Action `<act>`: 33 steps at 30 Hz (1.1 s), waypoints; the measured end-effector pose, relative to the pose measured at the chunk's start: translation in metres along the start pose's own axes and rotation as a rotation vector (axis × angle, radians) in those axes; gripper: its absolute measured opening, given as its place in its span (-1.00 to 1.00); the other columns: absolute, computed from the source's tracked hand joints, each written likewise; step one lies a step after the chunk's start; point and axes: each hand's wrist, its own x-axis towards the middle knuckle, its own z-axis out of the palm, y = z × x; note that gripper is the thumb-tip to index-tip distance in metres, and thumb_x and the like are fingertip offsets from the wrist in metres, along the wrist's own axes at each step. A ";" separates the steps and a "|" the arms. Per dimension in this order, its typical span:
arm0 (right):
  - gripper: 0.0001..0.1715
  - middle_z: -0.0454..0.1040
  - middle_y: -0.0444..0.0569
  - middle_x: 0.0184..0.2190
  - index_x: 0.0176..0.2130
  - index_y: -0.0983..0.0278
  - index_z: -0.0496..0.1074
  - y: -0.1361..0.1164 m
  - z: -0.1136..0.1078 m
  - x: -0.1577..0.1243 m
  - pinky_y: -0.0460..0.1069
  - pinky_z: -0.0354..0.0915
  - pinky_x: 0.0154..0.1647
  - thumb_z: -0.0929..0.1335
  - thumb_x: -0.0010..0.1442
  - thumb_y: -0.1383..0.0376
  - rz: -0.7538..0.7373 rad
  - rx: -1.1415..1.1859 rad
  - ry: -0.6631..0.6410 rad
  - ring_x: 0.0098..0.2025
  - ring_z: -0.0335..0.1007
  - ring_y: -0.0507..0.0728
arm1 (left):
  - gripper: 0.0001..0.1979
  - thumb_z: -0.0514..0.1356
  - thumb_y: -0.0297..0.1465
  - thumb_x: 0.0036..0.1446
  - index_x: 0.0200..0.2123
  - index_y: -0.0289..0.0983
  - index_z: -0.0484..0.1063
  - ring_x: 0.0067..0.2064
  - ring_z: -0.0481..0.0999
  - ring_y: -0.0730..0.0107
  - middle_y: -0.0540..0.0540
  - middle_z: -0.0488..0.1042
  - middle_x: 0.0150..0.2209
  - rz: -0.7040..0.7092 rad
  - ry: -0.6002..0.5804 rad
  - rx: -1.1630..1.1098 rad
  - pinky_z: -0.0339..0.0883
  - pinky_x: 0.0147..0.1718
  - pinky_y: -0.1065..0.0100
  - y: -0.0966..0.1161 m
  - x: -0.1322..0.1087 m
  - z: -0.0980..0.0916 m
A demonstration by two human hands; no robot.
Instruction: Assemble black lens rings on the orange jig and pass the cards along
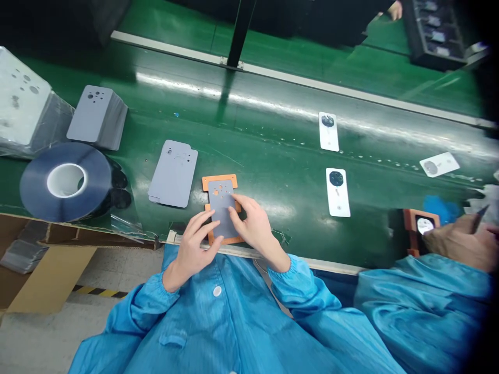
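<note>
A grey plate with small holes (221,213) lies in an orange fixture (219,182) at the table's front edge. On the plate's left side rests my left hand (195,246), its fingers spread and holding nothing. My right hand (251,222) touches the plate's right edge with its fingers apart. Left of the fixture, more grey plates (173,174) overlap flat on the green table. Two white cards with dark round camera prints (338,200) (329,137) lie to the right.
A large tape roll (33,182), a stack of grey plates (91,117) and a wrapped stack (23,104) stand at the left. Another card (440,165) lies at the right, near a co-worker's hands (460,241) at a second orange fixture (413,223). A metal rail (292,80) crosses behind.
</note>
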 end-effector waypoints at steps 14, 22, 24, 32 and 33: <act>-0.67 0.66 0.05 0.06 0.13 0.18 0.53 -0.033 -0.019 -0.012 0.16 0.52 0.16 0.34 0.42 0.27 -0.061 0.399 -0.119 0.11 0.62 0.20 | -0.60 0.18 -0.04 0.37 -0.15 -0.28 0.50 -0.31 0.52 0.31 -0.07 0.57 -0.31 -0.658 -0.073 -0.401 0.35 -0.34 0.37 -0.003 0.013 -0.019; -0.44 0.67 0.00 -0.20 0.22 0.24 0.48 -0.029 -0.019 -0.008 0.03 0.56 -0.25 0.47 0.26 0.21 0.253 0.544 -0.347 -0.31 0.59 0.09 | -0.61 0.22 -0.04 0.33 -0.17 -0.28 0.50 -0.31 0.56 0.33 -0.12 0.63 -0.24 -0.675 0.039 -0.581 0.43 -0.33 0.38 -0.002 0.019 -0.019; -0.39 0.63 -0.08 -0.36 0.19 0.27 0.50 -0.033 -0.021 -0.006 -0.02 0.52 -0.38 0.52 0.19 0.19 0.333 0.683 -0.431 -0.43 0.54 0.06 | -0.60 0.22 -0.03 0.32 -0.17 -0.28 0.50 -0.32 0.56 0.34 -0.12 0.63 -0.25 -0.675 0.060 -0.586 0.43 -0.35 0.38 -0.002 0.021 -0.020; -0.46 0.58 -0.12 -0.50 0.07 0.38 0.52 0.014 -0.011 0.099 -0.12 0.39 -0.58 0.53 0.15 0.20 0.389 0.853 -0.109 -0.55 0.47 0.02 | -0.66 0.26 -0.13 0.31 -0.08 -0.30 0.56 -0.55 0.32 0.53 -0.02 0.54 -0.42 -0.603 0.270 -0.509 0.26 -0.54 0.44 -0.004 0.025 -0.057; -0.48 0.59 -0.11 -0.49 0.06 0.41 0.51 0.025 -0.009 0.122 -0.12 0.42 -0.55 0.52 0.14 0.26 0.411 0.844 -0.039 -0.51 0.50 0.03 | -0.68 0.26 -0.15 0.31 -0.11 -0.30 0.57 -0.54 0.32 0.53 -0.02 0.53 -0.42 -0.595 0.333 -0.479 0.26 -0.54 0.43 -0.005 0.023 -0.065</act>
